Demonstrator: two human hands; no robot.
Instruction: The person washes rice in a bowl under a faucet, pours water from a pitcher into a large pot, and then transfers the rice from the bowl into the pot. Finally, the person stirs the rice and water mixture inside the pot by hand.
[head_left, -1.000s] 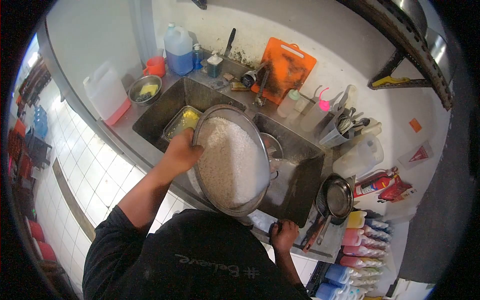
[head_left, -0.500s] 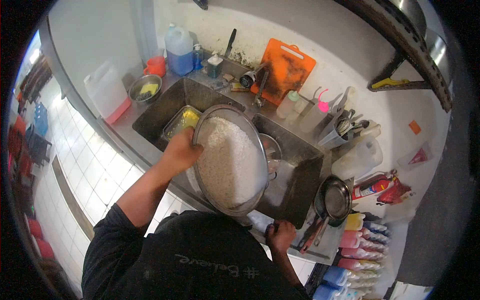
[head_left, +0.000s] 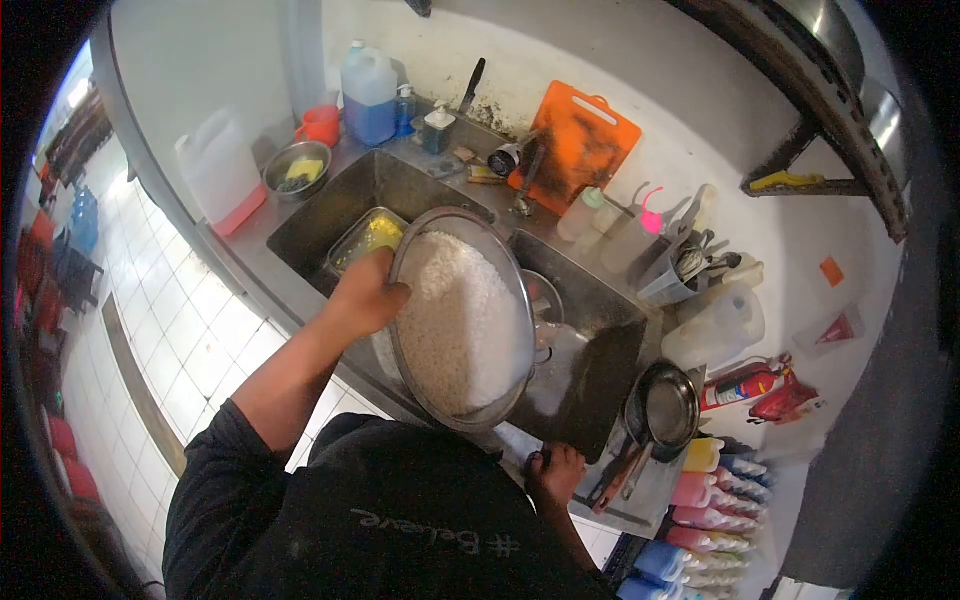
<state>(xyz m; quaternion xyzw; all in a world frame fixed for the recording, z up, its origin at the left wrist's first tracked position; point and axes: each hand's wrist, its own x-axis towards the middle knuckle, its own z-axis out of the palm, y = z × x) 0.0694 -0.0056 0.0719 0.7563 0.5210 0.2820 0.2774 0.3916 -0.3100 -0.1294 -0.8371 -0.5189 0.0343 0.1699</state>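
Currently the double sink point(head_left: 590, 300) spans the counter's middle. Tilted over its right basin, a metal bowl point(head_left: 455, 400) full of white rice point(head_left: 455, 320); left hand point(head_left: 365, 295) clamps the bowl's left rim. Right hand point(head_left: 556, 474) curls closed on the counter's front edge.

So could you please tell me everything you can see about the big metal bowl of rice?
The metal bowl is wide, round and shiny, steel by its look, and nearly full of white rice. It is tilted toward the right-hand basin of the sink, above the divider. The left hand grips its left rim, thumb over the edge. The right hand rests apart on the counter edge.
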